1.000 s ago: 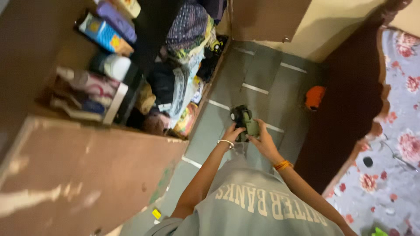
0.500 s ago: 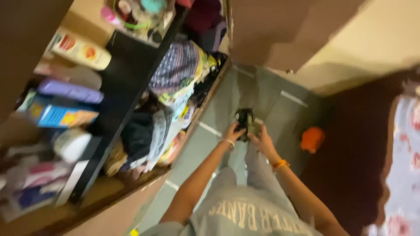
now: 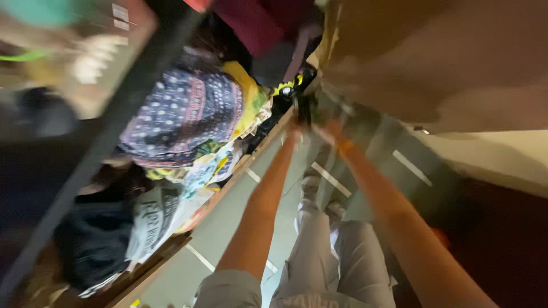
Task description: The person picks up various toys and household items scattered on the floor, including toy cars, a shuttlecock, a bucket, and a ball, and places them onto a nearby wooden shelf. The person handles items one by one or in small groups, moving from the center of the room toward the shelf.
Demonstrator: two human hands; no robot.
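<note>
Although motion blur hides detail, both hands, left hand (image 3: 295,126) and right hand (image 3: 325,128), reach a small dark blurred object (image 3: 304,108) beside the cupboard's folded clothes (image 3: 188,114). Finger state: cannot tell. Judged light and rigid; best gripped with 2 hands at its sides.

One head-worn camera looks down and forward along the person's own outstretched arms, tilted hard so the tiled floor (image 3: 268,188) runs diagonally. The open cupboard (image 3: 114,114) of folded clothes fills the near left — close enough to blur. The hands, far up the frame, are probably motion-smeared.
</note>
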